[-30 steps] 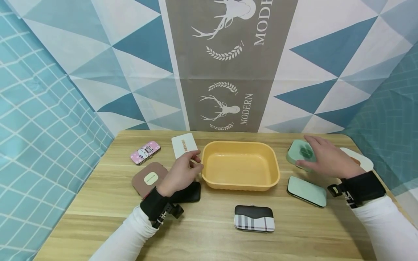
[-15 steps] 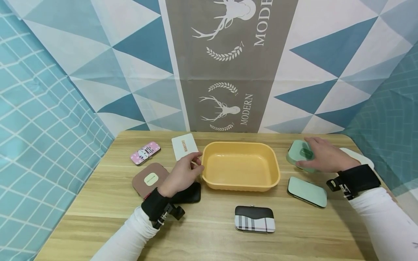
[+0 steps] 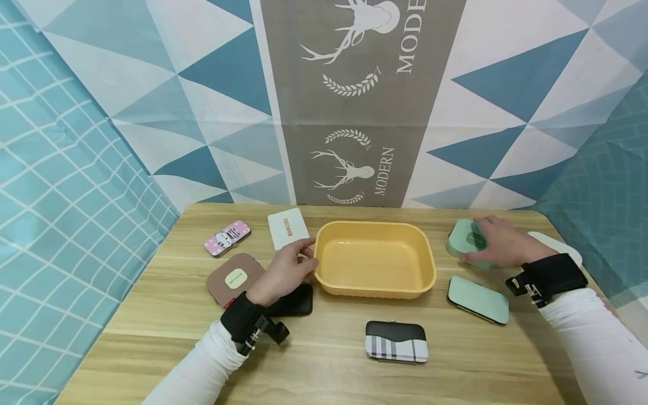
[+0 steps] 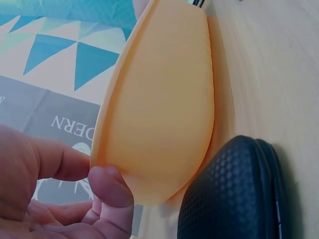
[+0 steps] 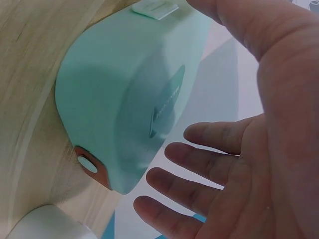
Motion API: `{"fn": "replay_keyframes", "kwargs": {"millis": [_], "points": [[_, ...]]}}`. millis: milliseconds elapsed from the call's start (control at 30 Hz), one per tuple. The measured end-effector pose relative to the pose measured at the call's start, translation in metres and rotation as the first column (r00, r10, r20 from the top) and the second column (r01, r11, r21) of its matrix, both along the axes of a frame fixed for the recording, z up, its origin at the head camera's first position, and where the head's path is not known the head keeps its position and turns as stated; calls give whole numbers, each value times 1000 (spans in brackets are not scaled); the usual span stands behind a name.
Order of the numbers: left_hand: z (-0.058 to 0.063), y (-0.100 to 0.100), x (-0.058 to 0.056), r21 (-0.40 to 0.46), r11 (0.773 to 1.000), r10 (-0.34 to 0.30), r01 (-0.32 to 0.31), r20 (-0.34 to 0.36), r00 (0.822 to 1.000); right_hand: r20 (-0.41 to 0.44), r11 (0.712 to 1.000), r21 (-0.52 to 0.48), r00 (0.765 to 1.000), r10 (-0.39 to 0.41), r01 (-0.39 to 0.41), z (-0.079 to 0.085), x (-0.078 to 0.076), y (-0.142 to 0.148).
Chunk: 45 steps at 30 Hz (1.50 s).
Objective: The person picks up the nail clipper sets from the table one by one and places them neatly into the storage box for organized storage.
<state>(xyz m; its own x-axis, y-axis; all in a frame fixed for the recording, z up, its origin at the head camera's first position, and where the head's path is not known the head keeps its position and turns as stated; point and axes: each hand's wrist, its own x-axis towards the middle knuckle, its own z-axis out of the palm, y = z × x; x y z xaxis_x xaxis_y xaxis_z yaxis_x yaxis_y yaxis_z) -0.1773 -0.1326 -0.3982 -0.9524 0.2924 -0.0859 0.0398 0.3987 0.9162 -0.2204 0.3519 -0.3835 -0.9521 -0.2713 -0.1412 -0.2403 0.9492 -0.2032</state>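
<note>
A yellow plastic basin [image 3: 374, 291] stands mid-table. At its left end, my left hand [image 3: 286, 271] pinches the rim between thumb and fingers; the left wrist view shows the thumb [image 4: 110, 186] against the basin's outer wall [image 4: 164, 99]. Over on the right, my right hand [image 3: 506, 243] hovers round a mint-green rounded case [image 3: 459, 239] with a darker green emblem. In the right wrist view its spread fingers [image 5: 194, 157] stay apart from the case [image 5: 94, 89], which has a brown snap tab. Whether the thumb touches the case is hard to tell.
Left of the basin lie a pink cartoon case [image 3: 227, 238], a white "MANICURE" card-like case [image 3: 287, 228], a brown case [image 3: 223, 281] and a black case [image 3: 298, 301]. A plaid case [image 3: 396, 341] sits in front, a pale green case [image 3: 478, 300] and a white case [image 3: 557, 243] right.
My right hand has shifted slightly and lowered around the mint-green case. The left hand keeps its place at the basin's rim. The view drifts a little.
</note>
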Motion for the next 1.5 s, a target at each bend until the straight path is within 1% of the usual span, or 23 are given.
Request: {"fn": "replay_keyframes", "kwargs": {"millis": [167,433,700,933,1267,1500], "points": [[0,1,0,46,999,12,-14,48,999,16,1000,8,1000,-10,10,-2,-1,0],[0,2,0,80,997,19,-24,57,998,26,999,29,999,-19,18,-4,-3,0],[0,1,0,77,997,17,-22,63,998,40,999,33,999,-11,9,-4,-6,1],[0,1,1,84,996,10,-15,60,998,50,1000,17,999,0,-1,-4,-7,2],[2,2,3,83,996,17,-23,65,998,39,1000,30,999,4,-5,-7,-11,2],[1,1,3,78,997,21,-26,62,998,13,999,42,1000,9,-9,-11,-13,3]]}}
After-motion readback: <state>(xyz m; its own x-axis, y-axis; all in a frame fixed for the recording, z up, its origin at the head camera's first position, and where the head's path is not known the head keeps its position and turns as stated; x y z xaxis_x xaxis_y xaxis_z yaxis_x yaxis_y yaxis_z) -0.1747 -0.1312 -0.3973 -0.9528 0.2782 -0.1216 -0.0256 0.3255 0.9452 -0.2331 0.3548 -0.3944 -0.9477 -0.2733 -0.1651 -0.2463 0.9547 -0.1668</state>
